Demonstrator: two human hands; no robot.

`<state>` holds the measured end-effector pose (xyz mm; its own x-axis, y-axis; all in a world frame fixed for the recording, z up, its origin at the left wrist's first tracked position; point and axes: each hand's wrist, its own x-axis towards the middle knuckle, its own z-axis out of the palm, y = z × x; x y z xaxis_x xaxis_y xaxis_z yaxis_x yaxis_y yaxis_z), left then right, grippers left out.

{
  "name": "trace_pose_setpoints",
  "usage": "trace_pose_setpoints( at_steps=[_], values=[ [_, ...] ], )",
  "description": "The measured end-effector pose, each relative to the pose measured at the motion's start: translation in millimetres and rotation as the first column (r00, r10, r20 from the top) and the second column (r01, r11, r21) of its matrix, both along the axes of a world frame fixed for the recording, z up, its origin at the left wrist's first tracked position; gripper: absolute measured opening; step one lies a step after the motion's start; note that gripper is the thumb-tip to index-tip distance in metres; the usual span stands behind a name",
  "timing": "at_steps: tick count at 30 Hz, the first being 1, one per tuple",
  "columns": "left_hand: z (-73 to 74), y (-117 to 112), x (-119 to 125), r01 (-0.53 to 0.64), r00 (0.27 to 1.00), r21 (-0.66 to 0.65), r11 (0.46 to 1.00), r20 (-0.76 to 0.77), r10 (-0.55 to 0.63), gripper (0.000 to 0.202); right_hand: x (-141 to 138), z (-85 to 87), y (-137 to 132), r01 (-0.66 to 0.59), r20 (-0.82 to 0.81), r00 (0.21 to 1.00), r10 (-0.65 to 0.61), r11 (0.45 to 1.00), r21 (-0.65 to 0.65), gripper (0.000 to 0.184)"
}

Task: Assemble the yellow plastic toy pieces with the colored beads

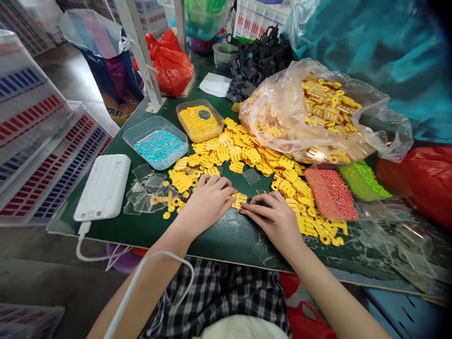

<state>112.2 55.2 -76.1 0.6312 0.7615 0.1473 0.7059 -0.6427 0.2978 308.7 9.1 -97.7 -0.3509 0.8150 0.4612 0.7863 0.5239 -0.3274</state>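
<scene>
My left hand (208,200) rests on the green table (219,240) with its fingers curled and pinched on a small yellow plastic piece (239,199). From the right, my right hand (273,219) meets the same piece, fingertips pressed together against it. Just beyond both hands spreads a heap of yellow plastic parts (247,157). To the left of my left hand lie clear square covers (148,193) and small yellow rings (173,205).
Trays of blue beads (160,146), yellow beads (199,120), red beads (330,193) and green beads (363,179) ring the heap. A clear bag of yellow parts (318,113) and black parts (257,61) sit behind. A white power bank (103,186) with cable lies left.
</scene>
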Motion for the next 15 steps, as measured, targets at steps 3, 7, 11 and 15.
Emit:
trace_pose_setpoints(
  at_steps=[3, 7, 11, 15],
  values=[
    [-0.1, 0.2, 0.3, 0.000, 1.000, -0.008, 1.000, -0.001, 0.000, 0.025, 0.8, 0.2, -0.4, -0.011, 0.006, 1.000, 0.011, 1.000, -0.008, 0.020],
    [-2.6, 0.3, -0.4, 0.004, 1.000, 0.010, 1.000, 0.027, -0.004, 0.025, 2.3, 0.6, -1.2, -0.011, -0.012, 1.000, 0.011, 1.000, -0.011, 0.018],
    [-4.3, 0.2, -0.7, -0.004, 0.999, 0.010, 1.000, 0.044, 0.003, 0.023, 4.6, 2.1, -4.6, 0.010, -0.036, 0.999, -0.010, 1.000, -0.001, 0.019],
    [-3.3, 0.6, -0.1, -0.005, 0.999, -0.009, 1.000, 0.037, 0.006, 0.023, 5.6, 3.2, -6.3, 0.011, -0.039, 0.999, -0.012, 1.000, -0.003, 0.013]
  ],
)
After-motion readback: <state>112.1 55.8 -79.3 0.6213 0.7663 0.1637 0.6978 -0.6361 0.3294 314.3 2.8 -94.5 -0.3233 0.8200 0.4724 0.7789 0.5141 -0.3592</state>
